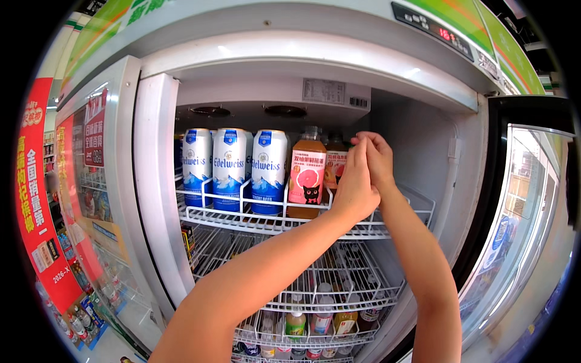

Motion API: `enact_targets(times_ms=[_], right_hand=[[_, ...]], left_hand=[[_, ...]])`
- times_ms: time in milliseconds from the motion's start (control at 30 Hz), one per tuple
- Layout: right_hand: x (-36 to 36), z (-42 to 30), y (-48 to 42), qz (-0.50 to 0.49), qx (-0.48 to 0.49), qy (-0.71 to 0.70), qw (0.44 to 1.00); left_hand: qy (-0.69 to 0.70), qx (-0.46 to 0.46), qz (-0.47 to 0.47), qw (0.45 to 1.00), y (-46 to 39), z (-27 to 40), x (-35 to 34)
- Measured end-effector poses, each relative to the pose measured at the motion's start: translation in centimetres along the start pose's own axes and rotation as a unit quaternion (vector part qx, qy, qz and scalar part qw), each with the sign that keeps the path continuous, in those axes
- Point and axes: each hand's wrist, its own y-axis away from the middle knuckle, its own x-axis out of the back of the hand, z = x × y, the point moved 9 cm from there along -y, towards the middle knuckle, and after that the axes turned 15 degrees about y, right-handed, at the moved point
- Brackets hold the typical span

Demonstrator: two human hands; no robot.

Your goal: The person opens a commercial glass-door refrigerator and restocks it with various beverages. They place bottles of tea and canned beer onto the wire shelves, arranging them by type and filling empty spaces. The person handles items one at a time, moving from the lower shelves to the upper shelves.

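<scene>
Both of my hands are raised together at the right part of a drinks fridge's top wire shelf (268,225). My left hand (356,183) is in front, its fingers pointing up. Against it, just to the right, lies my right hand (379,156) with bent fingers. Whatever may be between or behind them is hidden. Beside my left hand stands an orange-brown bottled drink (335,163), partly covered by it. Left of that is a bottle with a pink grapefruit-and-cat label (307,174). Edelweiss beer cans (268,172) stand upright in rows further left.
Low white wire dividers (245,190) edge the top shelf. Below are a second wire shelf (336,306) and lower shelves with several bottles (295,324). A glass door (508,218) swings out at right; a glass panel (102,181) stands at left.
</scene>
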Motion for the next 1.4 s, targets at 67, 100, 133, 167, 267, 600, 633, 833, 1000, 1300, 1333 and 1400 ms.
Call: enact_targets(times_ms=[67,100,133,167,267,600,633,833,1000,1300,1333,1400], right_hand=[[-0.2,-1.4,1.7,-0.006,0.01,-0.013,1.0],[0.2,-2.4,2.8,-0.005,0.002,-0.026,1.0],[2.1,-3.2,3.4,0.012,0.007,-0.016,1.0],[2.7,-3.8,4.1,0.021,0.01,-0.022,1.0],[0.0,-4.8,5.0,-0.01,0.035,0.097,0.995],[-6.4,-4.8,8.6,0.006,0.011,0.492,0.871],[-5.6,-5.0,8.5,0.014,0.005,0.491,0.871],[-5.8,-11.7,13.3,0.163,0.348,0.306,0.871],[-5.9,-14.6,20.8,0.106,0.295,0.239,0.919],[-7.5,-5.8,40.9,-0.036,-0.026,0.232,0.972],[-7.9,-3.9,42.8,-0.043,-0.067,0.229,0.97],[-8.8,-1.6,44.8,-0.062,-0.088,0.256,0.961]], left_hand=[[0.007,-0.074,-0.026,0.997,0.9,2.0,0.8],[0.089,-0.026,-0.076,0.993,1.5,1.9,1.0],[0.048,-0.117,-0.065,0.99,2.0,4.1,1.7],[0.005,-0.14,-0.056,0.989,2.4,5.3,3.4],[-0.064,-0.082,0.031,0.994,4.2,2.6,10.6],[0.134,0.051,0.04,0.989,3.9,-1.7,11.9],[0.152,0.056,0.029,0.986,3.9,-1.4,11.6],[0.01,-0.171,-0.06,0.983,6.7,5.6,13.6],[0.03,-0.053,-0.072,0.995,8.9,6.7,13.6],[0.11,0.227,-0.214,0.944,31.9,4.7,12.0],[0.11,0.244,-0.197,0.943,33.9,4.1,12.2],[0.114,0.275,-0.163,0.941,37.1,2.7,12.4]])
